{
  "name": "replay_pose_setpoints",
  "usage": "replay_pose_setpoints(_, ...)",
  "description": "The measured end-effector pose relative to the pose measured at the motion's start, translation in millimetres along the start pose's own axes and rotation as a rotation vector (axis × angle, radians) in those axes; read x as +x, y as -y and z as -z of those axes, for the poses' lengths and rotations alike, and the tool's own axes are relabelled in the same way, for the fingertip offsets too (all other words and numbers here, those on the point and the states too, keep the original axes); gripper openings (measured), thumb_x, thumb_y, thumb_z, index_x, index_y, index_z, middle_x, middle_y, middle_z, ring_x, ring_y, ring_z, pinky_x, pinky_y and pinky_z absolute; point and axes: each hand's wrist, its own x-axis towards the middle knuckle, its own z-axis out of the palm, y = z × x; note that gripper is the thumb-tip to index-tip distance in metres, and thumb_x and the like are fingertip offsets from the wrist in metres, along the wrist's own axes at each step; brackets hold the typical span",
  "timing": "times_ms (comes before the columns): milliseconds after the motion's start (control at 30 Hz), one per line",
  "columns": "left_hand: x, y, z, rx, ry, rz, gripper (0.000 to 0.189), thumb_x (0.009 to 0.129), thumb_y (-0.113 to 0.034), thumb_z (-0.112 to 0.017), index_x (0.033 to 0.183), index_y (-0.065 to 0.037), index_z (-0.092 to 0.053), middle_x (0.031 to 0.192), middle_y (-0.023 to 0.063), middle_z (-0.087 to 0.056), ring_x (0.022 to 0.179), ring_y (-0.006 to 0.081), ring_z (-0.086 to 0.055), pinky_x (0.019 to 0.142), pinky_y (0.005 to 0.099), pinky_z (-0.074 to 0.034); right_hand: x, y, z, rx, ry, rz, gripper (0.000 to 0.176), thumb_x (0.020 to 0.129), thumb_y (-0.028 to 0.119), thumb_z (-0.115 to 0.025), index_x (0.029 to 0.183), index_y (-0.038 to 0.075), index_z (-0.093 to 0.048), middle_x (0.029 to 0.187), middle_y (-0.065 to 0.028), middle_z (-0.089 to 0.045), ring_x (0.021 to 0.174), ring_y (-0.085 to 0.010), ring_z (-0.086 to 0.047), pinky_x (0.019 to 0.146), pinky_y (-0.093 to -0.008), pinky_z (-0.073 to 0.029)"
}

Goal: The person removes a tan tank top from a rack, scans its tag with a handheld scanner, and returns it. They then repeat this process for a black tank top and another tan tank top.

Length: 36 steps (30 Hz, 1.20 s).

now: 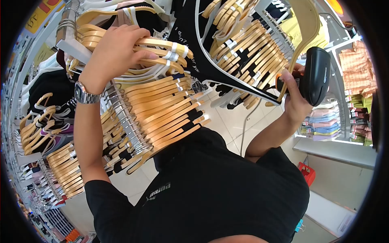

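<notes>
My left hand (115, 50), below which a metal watch (86, 94) sits on the wrist, is closed over the wooden hangers (172, 47) bunched on the rail. Its thumb lies along one hanger and the fingers curl over another. My right hand (295, 95) grips a black handheld barcode scanner (317, 77), its cable hanging down. The thumb also presses the end of a single wooden hanger (310, 24). From that hanger hangs a black garment (184, 34) with white trim and white lettering, stretched across toward the left rack.
Rows of hangers (158, 109) with clothes fill the metal rack right in front of me. Another hanger row (255, 52) stands behind the black garment. At the right are shelves with folded clothes (322, 123) and a red plastic item (306, 174). Tiled floor (231, 117) shows between the racks.
</notes>
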Motion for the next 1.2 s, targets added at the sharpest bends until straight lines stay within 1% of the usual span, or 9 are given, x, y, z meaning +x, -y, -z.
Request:
replay_pose_setpoints(300, -1.8, 1.2, 4.8, -0.032, 0.008, -0.039, 0.045, 0.080, -0.040, -0.075, 0.106, -0.003, -0.068, 0.091, 0.0112, -0.067, 0.092, 0.0303, -0.060, 0.086, 0.0406, -0.045, -19.4, 31.7, 15.6, 0.011, -0.050, 0.060, 0.034, 0.077, -0.008, -0.077, 0.107, -0.003, -0.061, 0.096, -0.0124, -0.067, 0.076, -0.0162, -0.064, 0.069, -0.0277, -0.054)
replay_pose_setpoints(400, 0.0, 2.6, 6.6, -0.030, 0.082, 0.017, 0.046, 0.083, -0.042, -0.073, 0.108, -0.004, -0.068, 0.094, 0.0109, -0.067, 0.093, 0.0292, -0.061, 0.086, 0.0407, -0.045, -23.7, 48.2, 16.1, -0.027, -0.097, 0.048, 0.031, 0.078, -0.008, -0.075, 0.105, -0.004, -0.060, 0.092, -0.0139, -0.067, 0.074, -0.0167, -0.064, 0.070, -0.0289, -0.054)
replay_pose_setpoints(500, -3.9, 6.0, -0.2, 0.054, 0.012, -0.060, 0.048, 0.085, -0.046, -0.069, 0.111, -0.006, -0.067, 0.098, 0.0105, -0.068, 0.091, 0.0293, -0.061, 0.084, 0.0406, -0.046, -21.5, 57.7, 34.1, -0.081, -0.136, 0.243, 0.027, 0.080, -0.008, -0.073, 0.103, -0.004, -0.059, 0.088, -0.0164, -0.067, 0.071, -0.0170, -0.064, 0.070, -0.0306, -0.055)
replay_pose_setpoints(567, -6.4, 10.5, -6.0, 0.064, 0.004, -0.053, 0.048, 0.086, -0.046, -0.068, 0.112, -0.006, -0.066, 0.101, 0.0106, -0.068, 0.093, 0.0288, -0.062, 0.085, 0.0399, -0.046, -24.5, 77.9, 44.0, -0.152, -0.155, 0.172, 0.023, 0.082, -0.007, -0.071, 0.100, -0.004, -0.057, 0.084, -0.0182, -0.067, 0.066, -0.0161, -0.063, 0.065, -0.0299, -0.054)
replay_pose_setpoints(700, -3.6, 4.1, -8.8, 0.065, 0.056, -0.015, 0.047, 0.088, -0.046, -0.066, 0.114, -0.006, -0.065, 0.103, 0.0112, -0.067, 0.097, 0.0288, -0.062, 0.088, 0.0397, -0.045, -40.8, 66.9, 34.1, -0.200, -0.113, 0.005, 0.026, 0.080, -0.001, -0.078, 0.104, -0.002, -0.068, 0.083, -0.0079, -0.068, 0.066, -0.0103, -0.061, 0.054, -0.0221, -0.047)
replay_pose_setpoints(900, -4.1, 5.0, -6.4, 0.105, 0.086, -0.013, 0.050, 0.089, -0.044, -0.066, 0.121, -0.006, -0.063, 0.111, 0.0113, -0.066, 0.104, 0.0292, -0.060, 0.095, 0.0410, -0.043, -67.9, 54.2, 5.3, -0.105, -0.142, 0.042, 0.027, 0.080, -0.003, -0.077, 0.105, -0.004, -0.067, 0.083, -0.0069, -0.068, 0.066, -0.0080, -0.059, 0.055, -0.0207, -0.046)
replay_pose_setpoints(1000, -12.9, 5.3, -11.6, 0.147, -0.073, -0.123, 0.051, 0.091, -0.038, -0.065, 0.129, -0.006, -0.058, 0.124, 0.0131, -0.062, 0.115, 0.0299, -0.057, 0.104, 0.0417, -0.040, -76.0, 50.1, 0.9, -0.105, -0.179, 0.096, 0.026, 0.081, -0.004, -0.075, 0.106, -0.003, -0.066, 0.086, -0.0075, -0.068, 0.068, -0.0074, -0.059, 0.056, -0.0203, -0.046)
replay_pose_setpoints(1100, -24.7, -30.2, 8.8, -0.013, -0.155, -0.158, 0.049, 0.093, -0.029, -0.064, 0.135, -0.006, -0.054, 0.134, 0.0149, -0.056, 0.125, 0.0313, -0.051, 0.111, 0.0427, -0.036, -85.4, 41.8, -6.9, -0.016, -0.241, 0.166, 0.026, 0.081, -0.005, -0.074, 0.105, -0.001, -0.065, 0.092, -0.0086, -0.068, 0.070, -0.0067, -0.059, 0.057, -0.0200, -0.046)
replay_pose_setpoints(1200, -42.1, -80.3, 33.5, -0.309, -0.057, -0.172, 0.044, 0.094, -0.020, -0.063, 0.134, -0.005, -0.054, 0.135, 0.0161, -0.056, 0.126, 0.0349, -0.052, 0.108, 0.0434, -0.040, -98.1, 35.0, -4.6, -0.074, -0.212, 0.195, 0.027, 0.082, -0.007, -0.072, 0.107, -0.001, -0.063, 0.098, -0.0082, -0.068, 0.072, -0.0068, -0.058, 0.062, -0.0207, -0.047)
